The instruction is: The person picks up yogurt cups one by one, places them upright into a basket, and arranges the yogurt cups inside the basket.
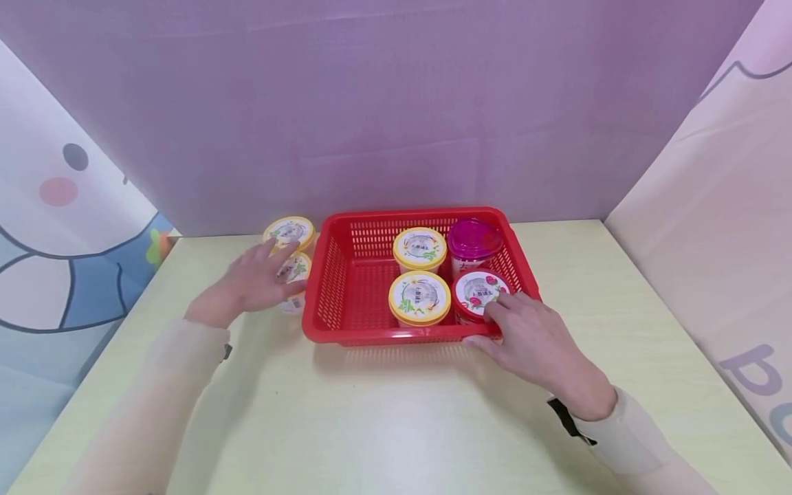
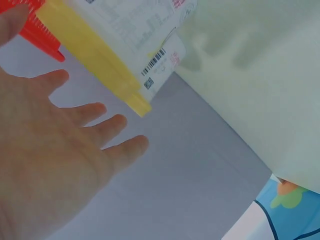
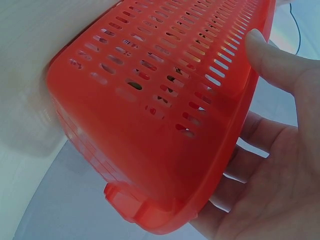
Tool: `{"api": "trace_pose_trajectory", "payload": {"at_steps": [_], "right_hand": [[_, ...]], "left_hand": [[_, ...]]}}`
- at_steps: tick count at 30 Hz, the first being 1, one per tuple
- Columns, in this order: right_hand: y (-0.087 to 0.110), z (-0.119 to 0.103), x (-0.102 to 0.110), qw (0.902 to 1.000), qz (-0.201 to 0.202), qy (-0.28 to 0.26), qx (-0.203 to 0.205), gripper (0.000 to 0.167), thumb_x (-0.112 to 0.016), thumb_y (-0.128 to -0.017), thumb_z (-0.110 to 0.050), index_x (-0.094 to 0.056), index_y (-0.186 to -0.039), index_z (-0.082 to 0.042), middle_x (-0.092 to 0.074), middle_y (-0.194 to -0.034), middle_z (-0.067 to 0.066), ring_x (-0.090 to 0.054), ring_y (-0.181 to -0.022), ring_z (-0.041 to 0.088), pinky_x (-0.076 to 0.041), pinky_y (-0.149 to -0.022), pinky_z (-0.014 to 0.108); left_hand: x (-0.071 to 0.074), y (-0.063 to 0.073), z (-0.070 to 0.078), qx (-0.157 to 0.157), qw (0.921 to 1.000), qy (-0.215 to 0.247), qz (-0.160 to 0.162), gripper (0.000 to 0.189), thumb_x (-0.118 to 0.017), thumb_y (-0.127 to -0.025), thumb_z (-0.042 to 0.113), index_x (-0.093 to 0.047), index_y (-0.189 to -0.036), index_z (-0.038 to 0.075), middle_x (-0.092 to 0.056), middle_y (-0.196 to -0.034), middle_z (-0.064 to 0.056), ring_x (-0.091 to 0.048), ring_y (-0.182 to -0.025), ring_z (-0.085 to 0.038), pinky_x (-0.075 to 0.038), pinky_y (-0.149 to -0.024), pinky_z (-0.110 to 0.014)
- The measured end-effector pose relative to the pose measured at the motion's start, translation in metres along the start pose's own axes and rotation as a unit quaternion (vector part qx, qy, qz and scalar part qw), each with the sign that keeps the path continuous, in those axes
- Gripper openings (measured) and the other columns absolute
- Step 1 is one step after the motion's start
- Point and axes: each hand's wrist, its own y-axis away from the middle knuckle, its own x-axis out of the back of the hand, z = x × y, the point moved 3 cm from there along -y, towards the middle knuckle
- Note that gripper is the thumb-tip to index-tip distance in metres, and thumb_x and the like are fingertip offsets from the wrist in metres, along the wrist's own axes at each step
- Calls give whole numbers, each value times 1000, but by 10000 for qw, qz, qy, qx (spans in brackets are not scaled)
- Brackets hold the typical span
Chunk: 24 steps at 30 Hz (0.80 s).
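Observation:
My left hand [image 1: 250,282], fingers spread, hovers by two yellow-lidded tubs at the basket's left: the far tub [image 1: 289,230] and the near tub [image 1: 295,302]. In the left wrist view a gap shows between its fingertips and the tub's yellow rim [image 2: 90,55]. My right hand [image 1: 535,337] grips the front right rim of the red plastic basket [image 1: 371,337], thumb outside and fingers over the inner side. Those fingers overlap the strawberry-printed lid of a red tub [image 1: 476,289]. Also in the basket are a magenta-lidded tub [image 1: 475,237] and two yellow-lidded tubs [image 1: 419,247].
The basket stands on a pale wooden table [image 1: 396,426], close to a purple cloth backdrop [image 1: 396,110]. Printed cloth panels rise along the left and right sides. Inside the basket, its left half shows bare red floor [image 1: 369,285].

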Motion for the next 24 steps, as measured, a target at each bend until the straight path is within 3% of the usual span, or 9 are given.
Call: {"api": "trace_pose_trajectory", "payload": {"at_steps": [5, 10, 24], "right_hand": [[0, 0, 0, 10000, -3, 7, 8, 47, -86, -76, -47, -71, -96, -7, -65, -90, 6, -58, -79, 21, -55, -68, 41], [0, 0, -1, 10000, -47, 33, -6, 49, -86, -76, -47, -71, -99, -7, -66, -92, 7, -59, -81, 22, -56, -69, 42], [0, 0, 0, 10000, -35, 81, -4, 49, -86, -76, -48, -72, -100, -7, -66, -92, 7, -58, -79, 21, -56, -68, 41]], "left_hand": [[-4, -1, 8, 2, 10000, -42, 7, 88, -57, -92, 56, -21, -163, 19, -22, -158, -26, -26, -138, -51, -32, -104, -73], [-8, -4, 10, -5, 9998, -195, 71, 85, -56, -93, 56, -21, -163, 24, -27, -152, -24, -30, -132, -48, -34, -103, -71], [-9, -7, 13, -7, 9988, -356, 335, 85, -66, -89, 51, -28, -161, 26, -36, -140, -23, -37, -123, -45, -43, -97, -65]]}}
